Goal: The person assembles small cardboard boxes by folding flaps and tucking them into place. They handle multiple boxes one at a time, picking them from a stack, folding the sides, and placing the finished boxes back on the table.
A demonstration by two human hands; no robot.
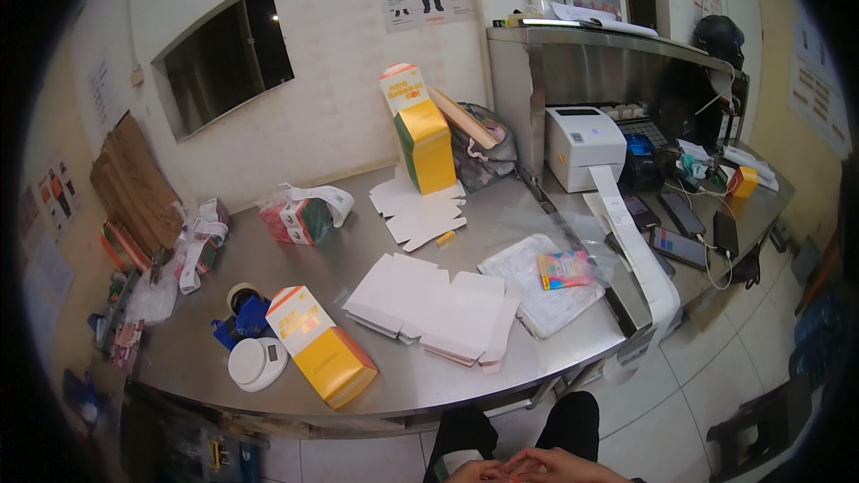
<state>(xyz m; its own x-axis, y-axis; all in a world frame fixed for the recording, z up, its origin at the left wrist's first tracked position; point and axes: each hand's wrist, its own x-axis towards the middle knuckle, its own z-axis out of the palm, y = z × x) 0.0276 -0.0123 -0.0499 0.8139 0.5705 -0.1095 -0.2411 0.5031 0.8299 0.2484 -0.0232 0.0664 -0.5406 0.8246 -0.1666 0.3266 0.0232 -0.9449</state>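
Observation:
My left hand [474, 470] and my right hand [559, 465] rest together at the bottom edge, below the steel table [420, 376], fingers touching each other and holding nothing. Only their tops show. Nearest on the table lie flat white unfolded cartons [434, 304]. A yellow and orange box [322, 344] lies on its side at the front left. Another yellow box [420, 130] stands upright at the back.
A white round scale [257, 364] and a tape roll [242, 295] sit front left. More flat cartons [420, 210], a small colourful packet [564, 268] on papers, a white label printer [583, 148] with a long paper strip, several phones [684, 233], and brown paper bags [134, 183].

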